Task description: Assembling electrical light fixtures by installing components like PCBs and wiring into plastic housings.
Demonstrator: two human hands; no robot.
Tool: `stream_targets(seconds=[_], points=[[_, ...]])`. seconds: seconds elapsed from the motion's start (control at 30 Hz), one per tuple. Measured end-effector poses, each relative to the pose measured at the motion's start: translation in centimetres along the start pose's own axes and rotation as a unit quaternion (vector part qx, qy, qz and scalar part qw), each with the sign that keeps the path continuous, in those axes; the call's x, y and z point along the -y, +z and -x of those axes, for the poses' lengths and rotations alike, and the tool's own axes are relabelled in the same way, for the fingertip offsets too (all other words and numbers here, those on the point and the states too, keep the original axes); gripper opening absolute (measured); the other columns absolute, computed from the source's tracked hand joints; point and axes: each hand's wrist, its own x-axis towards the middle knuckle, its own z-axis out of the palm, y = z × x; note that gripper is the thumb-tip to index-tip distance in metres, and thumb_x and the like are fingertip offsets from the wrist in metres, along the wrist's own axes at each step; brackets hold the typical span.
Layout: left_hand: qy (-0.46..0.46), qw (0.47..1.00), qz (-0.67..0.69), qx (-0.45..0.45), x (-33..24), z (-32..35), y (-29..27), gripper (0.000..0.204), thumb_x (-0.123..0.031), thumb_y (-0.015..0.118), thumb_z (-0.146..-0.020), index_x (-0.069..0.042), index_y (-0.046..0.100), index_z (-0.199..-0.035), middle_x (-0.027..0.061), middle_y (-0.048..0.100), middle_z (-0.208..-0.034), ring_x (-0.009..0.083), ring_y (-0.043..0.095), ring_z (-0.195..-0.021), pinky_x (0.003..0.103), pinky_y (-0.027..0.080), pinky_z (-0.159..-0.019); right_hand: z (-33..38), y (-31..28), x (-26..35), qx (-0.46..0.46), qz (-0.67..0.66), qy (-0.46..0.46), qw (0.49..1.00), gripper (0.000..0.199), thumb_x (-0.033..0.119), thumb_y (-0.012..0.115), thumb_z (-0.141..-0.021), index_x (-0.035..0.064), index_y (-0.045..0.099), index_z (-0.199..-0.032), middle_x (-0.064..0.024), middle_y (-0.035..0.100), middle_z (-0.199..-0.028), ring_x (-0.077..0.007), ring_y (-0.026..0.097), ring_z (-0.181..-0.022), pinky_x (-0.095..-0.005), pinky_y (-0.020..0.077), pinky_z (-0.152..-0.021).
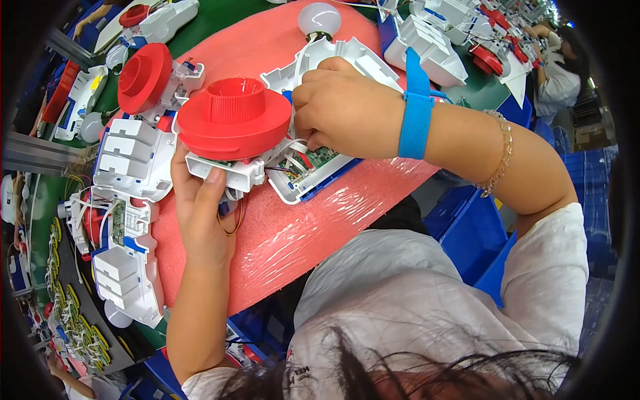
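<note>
My left hand point(200, 207) grips the white base of a toy part topped by a red round cap point(233, 117), thumb pressed on its white edge. My right hand point(347, 110), with a blue strap on the wrist, has its fingers closed down into an open white and blue housing point(333, 57), at the green circuit board point(320, 159) and coloured wires. Both parts rest on a pink foam pad point(300, 227). A white bulb-like ball point(319, 20) sits at the housing's far end.
Several similar white, blue and red assemblies point(127, 200) lie to the left, one with a red cap point(143, 77). More white housings point(433, 47) sit at the back right. Blue crates point(480, 233) stand at the right. Another person point(557, 73) works far right.
</note>
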Motion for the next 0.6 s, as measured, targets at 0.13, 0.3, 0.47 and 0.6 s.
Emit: stream_targets(seconds=[0.13, 0.3, 0.47, 0.6], points=[[-0.013, 1.0, 0.006, -0.004, 0.0, 0.1, 0.3, 0.053, -0.015, 0.047, -0.084, -0.008, 0.024, -0.132, 0.0122, 0.041, -0.125, 0.0273, 0.048, -0.11, 0.043, 0.051, -0.081, -0.2, 0.1, -0.4, 0.007, -0.02, -0.002, 1.0, 0.012, 0.018, 0.067, -0.067, 0.0127, 0.069, -0.078, -0.0014, 0.06, -0.081, -0.0183, 0.053, -0.089, -0.0354, 0.0321, -0.088], [-0.006, 1.0, 0.009, -0.014, 0.2, 0.2, 0.8, 0.052, -0.014, 0.047, -0.084, -0.007, 0.026, -0.132, 0.0124, 0.042, -0.124, 0.026, 0.049, -0.109, 0.04, 0.051, -0.081, 0.0, 0.5, -0.5, 0.003, -0.041, 0.008, 0.999, 0.011, 0.018, 0.066, -0.067, 0.0126, 0.07, -0.076, -0.0017, 0.061, -0.077, -0.0183, 0.054, -0.086, -0.0351, 0.0327, -0.086], [-0.005, 1.0, 0.009, -0.019, 0.5, 0.3, 1.2, 0.054, -0.013, 0.047, -0.084, -0.006, 0.025, -0.132, 0.0126, 0.043, -0.123, 0.023, 0.051, -0.107, 0.034, 0.052, -0.08, -0.1, 0.0, -0.8, 0.039, -0.004, 0.022, 0.999, 0.01, 0.017, 0.065, -0.067, 0.0116, 0.07, -0.075, -0.003, 0.062, -0.074, -0.0189, 0.055, -0.082, -0.035, 0.0333, -0.085], [-0.033, 0.999, 0.017, -0.017, -0.4, 0.1, 1.9, 0.056, -0.014, 0.054, -0.081, -0.003, 0.027, -0.128, 0.0135, 0.045, -0.119, 0.0196, 0.05, -0.105, 0.029, 0.044, -0.084, -0.4, -0.7, -1.0, 0.069, 0.006, 0.03, 0.997, 0.01, 0.016, 0.063, -0.069, 0.0117, 0.07, -0.075, -0.0036, 0.061, -0.069, -0.0193, 0.056, -0.08, -0.0347, 0.0336, -0.084]])
